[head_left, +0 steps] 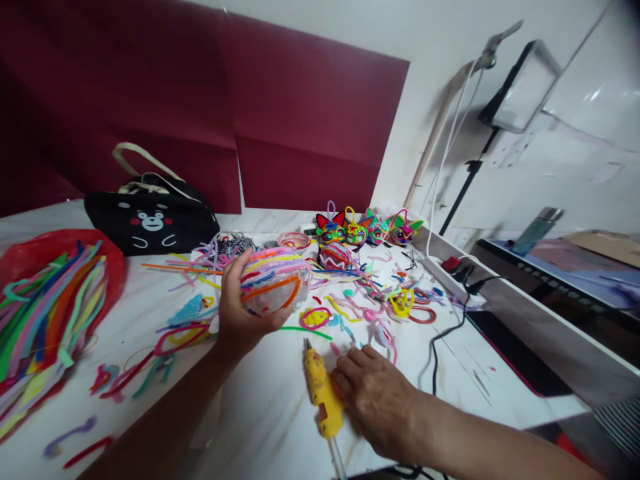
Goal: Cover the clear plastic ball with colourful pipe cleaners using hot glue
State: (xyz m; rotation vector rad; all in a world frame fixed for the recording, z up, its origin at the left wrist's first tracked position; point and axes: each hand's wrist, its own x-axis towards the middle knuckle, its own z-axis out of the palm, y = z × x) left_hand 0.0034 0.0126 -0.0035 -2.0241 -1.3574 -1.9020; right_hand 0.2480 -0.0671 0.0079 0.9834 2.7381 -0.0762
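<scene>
My left hand is wrapped around a rounded clear plastic form with fuzzy pipe cleaners in pink, yellow, blue and orange laid along it. It is held above the white table, and an orange pipe cleaner loop faces me. My right hand is closed at the side of a yellow hot glue gun, over where its handle lies. The gun's nozzle points away from me, and a clear glue stick comes out of its rear. A green pipe cleaner lies just beyond the nozzle.
Pipe cleaner scraps cover the middle of the table. Several colourful animal-head ornaments stand at the back. On the left are a red bag of pipe cleaners and a black bag. A black cable and a phone lie right.
</scene>
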